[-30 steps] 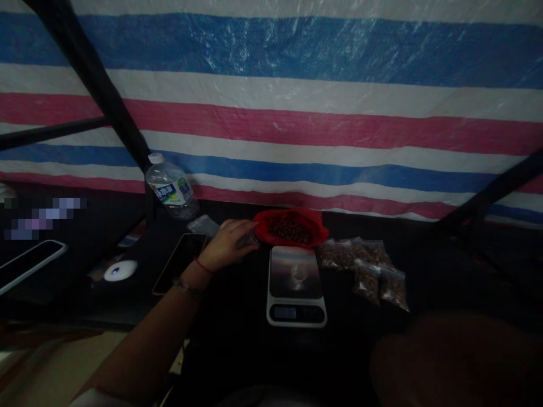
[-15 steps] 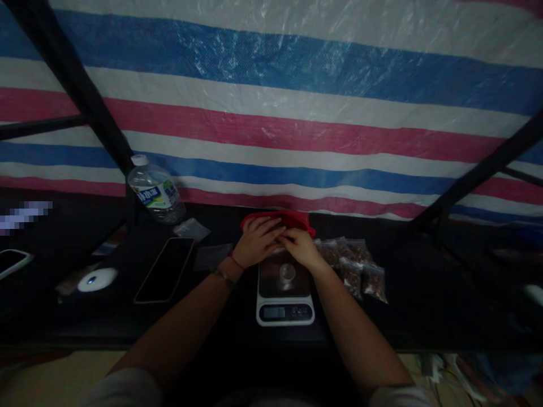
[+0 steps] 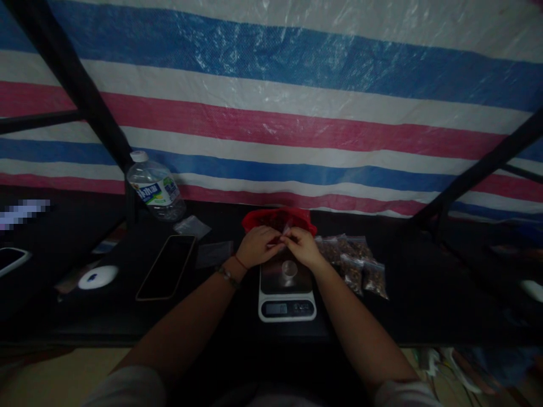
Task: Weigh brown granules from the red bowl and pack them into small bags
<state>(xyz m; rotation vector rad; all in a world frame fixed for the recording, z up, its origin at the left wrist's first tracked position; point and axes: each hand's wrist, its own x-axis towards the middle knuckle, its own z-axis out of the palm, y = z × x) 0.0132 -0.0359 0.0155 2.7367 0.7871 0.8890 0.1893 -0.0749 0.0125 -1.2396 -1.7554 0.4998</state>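
Observation:
My left hand (image 3: 259, 246) and my right hand (image 3: 302, 247) meet above the far end of a white kitchen scale (image 3: 263, 308). Both are closed, fingertips pinching a small clear plastic bag (image 3: 287, 230), mostly hidden by the fingers. Just beyond them lies an open red plastic bag (image 3: 253, 216) with dark contents. A small clear round cup (image 3: 289, 270) sits on the scale's dark plate. Right of my right hand are several small zip bags (image 3: 375, 278) filled with brown bits.
Left of the scale lie a flat empty zip bag (image 3: 214, 254), another clear bag (image 3: 192, 227), a phone (image 3: 167, 267) and a white rounded object (image 3: 98, 277). A clear bottle (image 3: 156, 189) stands by the black frame (image 3: 85, 93). Behind hangs a striped sheet (image 3: 297, 127).
My left hand has drawn back slightly from the red bag, its fingers curling in towards my right hand. More of the red bag's opening and the clear plastic now shows.

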